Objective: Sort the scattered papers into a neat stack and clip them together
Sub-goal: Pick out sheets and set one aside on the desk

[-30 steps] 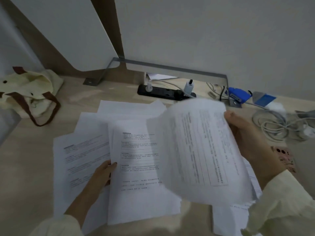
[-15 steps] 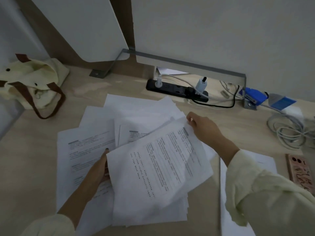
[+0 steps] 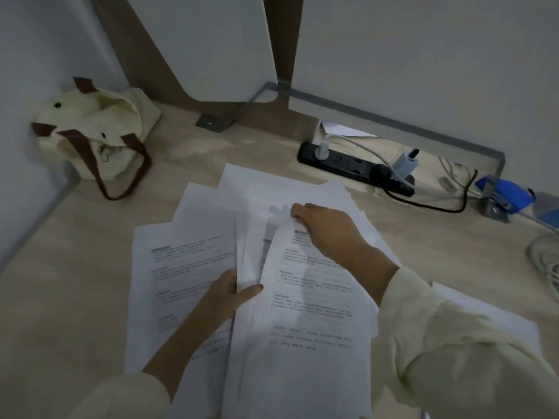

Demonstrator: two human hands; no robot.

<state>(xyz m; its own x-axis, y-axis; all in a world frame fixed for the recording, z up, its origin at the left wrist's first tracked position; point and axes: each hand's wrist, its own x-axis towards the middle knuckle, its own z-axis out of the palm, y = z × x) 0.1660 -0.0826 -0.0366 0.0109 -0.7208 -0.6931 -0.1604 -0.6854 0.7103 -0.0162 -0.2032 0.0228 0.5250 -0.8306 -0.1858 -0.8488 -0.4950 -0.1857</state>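
Several white printed papers lie overlapped on the wooden desk. A gathered pile (image 3: pixel 305 337) sits in front of me. My left hand (image 3: pixel 225 294) grips the pile's left edge, thumb on top. My right hand (image 3: pixel 326 229) pinches the top left corner of the uppermost sheet, which curls up there. More loose sheets (image 3: pixel 178 267) spread out to the left and behind (image 3: pixel 272 186). Another sheet (image 3: pixel 484 309) lies at the right, partly under my sleeve. A blue clip-like object (image 3: pixel 506 198) sits at the back right.
A cream tote bag (image 3: pixel 93 131) with brown handles slumps at the back left. A black power strip (image 3: pixel 348 164) with plugs and cables runs along the back. Coiled white cable (image 3: pixel 547 261) lies at the right edge. Grey metal bracket (image 3: pixel 393 122) borders the wall.
My right hand carried a lifted sheet from the right down onto the pile and now pinches its top corner. My left hand stayed at the pile's left edge. The view shifted.
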